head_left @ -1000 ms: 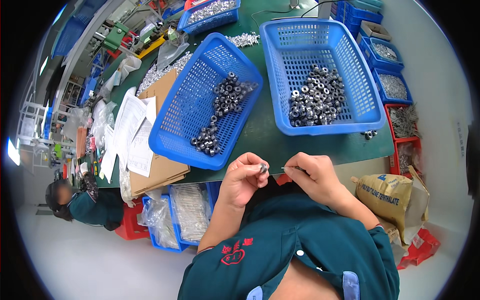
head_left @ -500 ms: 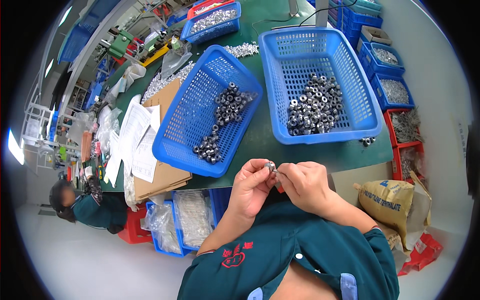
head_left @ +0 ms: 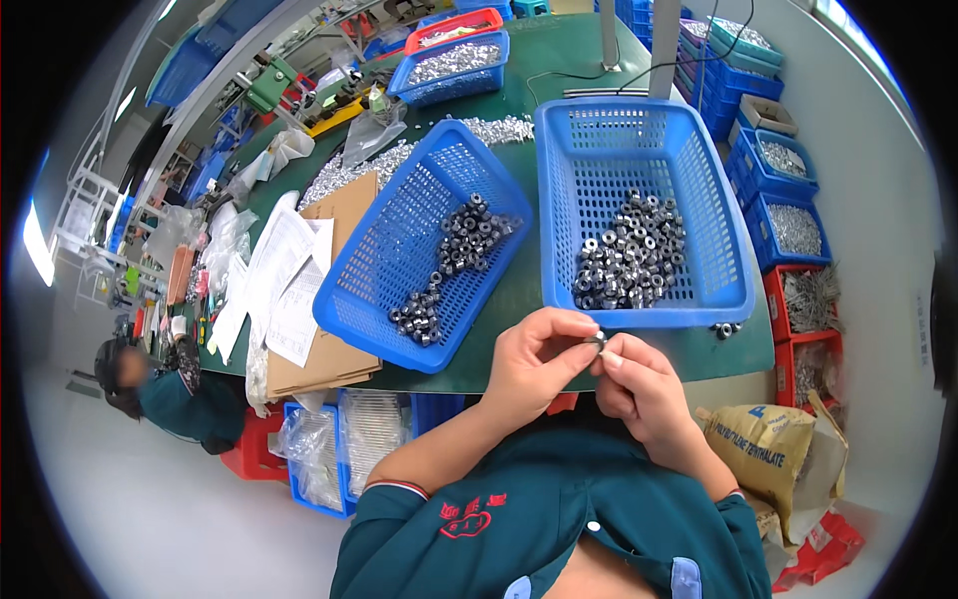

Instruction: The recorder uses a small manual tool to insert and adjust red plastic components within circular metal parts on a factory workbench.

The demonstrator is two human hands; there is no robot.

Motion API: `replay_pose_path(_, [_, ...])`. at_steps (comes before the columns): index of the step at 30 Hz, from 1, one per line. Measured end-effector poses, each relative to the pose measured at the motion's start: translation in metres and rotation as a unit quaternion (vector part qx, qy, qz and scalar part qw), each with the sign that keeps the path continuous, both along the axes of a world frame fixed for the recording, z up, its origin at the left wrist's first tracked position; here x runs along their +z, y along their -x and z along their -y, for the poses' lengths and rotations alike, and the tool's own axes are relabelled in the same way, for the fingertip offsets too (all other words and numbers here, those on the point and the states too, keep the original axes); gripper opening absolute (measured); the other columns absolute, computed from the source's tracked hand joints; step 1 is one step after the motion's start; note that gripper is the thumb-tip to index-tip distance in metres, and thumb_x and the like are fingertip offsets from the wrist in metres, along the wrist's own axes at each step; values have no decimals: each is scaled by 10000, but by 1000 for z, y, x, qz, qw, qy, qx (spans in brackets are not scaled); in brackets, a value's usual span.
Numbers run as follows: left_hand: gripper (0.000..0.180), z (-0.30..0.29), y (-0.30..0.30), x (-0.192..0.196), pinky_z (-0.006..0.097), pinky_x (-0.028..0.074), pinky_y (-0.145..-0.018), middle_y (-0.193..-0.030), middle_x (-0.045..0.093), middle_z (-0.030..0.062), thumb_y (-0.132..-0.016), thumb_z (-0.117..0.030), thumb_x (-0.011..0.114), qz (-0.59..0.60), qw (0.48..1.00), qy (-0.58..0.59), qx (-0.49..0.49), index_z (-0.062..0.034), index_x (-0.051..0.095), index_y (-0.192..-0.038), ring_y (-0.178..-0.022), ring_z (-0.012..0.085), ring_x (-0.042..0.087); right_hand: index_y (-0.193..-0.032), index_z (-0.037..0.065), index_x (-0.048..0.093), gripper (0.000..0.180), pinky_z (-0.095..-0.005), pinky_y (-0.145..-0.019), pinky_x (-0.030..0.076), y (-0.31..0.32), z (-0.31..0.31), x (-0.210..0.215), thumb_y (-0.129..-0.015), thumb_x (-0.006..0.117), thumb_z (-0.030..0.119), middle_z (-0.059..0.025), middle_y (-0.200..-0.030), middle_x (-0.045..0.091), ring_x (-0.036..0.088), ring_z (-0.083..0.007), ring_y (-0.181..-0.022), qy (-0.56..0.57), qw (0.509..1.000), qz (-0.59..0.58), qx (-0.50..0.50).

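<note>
On the table [head_left: 519,290], rings [head_left: 631,262] lie in the left basket [head_left: 382,250] and right basket [head_left: 649,317].

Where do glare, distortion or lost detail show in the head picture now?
In the head view, the light at far left glares white; also in the head view, the green table's near edge bows, and the metal part in the left hand is too small for fine detail.

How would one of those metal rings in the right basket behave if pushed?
The rings look metallic, so probably stiff and heavy for their size. Shiny surfaces suggest slipperiness; round outlines, a likely tendency to roll.
</note>
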State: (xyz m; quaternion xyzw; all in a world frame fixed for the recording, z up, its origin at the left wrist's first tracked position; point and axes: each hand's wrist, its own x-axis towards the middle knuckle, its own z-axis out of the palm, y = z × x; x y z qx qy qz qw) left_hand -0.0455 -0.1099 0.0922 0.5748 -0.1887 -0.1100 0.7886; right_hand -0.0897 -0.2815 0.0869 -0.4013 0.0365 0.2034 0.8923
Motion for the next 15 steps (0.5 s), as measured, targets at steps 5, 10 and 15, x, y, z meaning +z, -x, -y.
replay_pose_path(5, [147, 26, -53, 16, 280, 530, -757, -944, 682, 75, -845, 5, 683, 179, 957, -222, 44, -3, 659, -990, -854, 138, 659, -930, 43, 579, 163, -222, -446, 259, 0, 14, -14, -985, 544, 192, 28, -563, 431, 347, -56, -460, 87, 989, 24, -114])
replay_pose_path(10, [200, 64, -98, -9, 444, 518, -770, -915, 677, 171, -749, 3, 566, 361, 769, -516, -114, -40, 693, -898, -902, 359, 649, -912, 20, 564, 153, -218, -446, 269, 15, 12, -23, -969, 550, 161, 28, -558, 423, 337, -57, -451, 161, 980, 29, -111])
replay_pose_path(15, [153, 58, -99, -15, 441, 518, -752, -885, 654, 130, -784, -31, 596, 339, 817, -463, -60, -60, 699, -893, -868, 332, 650, -913, 20, 570, 124, -206, -448, 270, 19, 9, -28, -968, 549, 129, 29, -575, 438, 340, -46, -458, 169, 981, 37, -90])
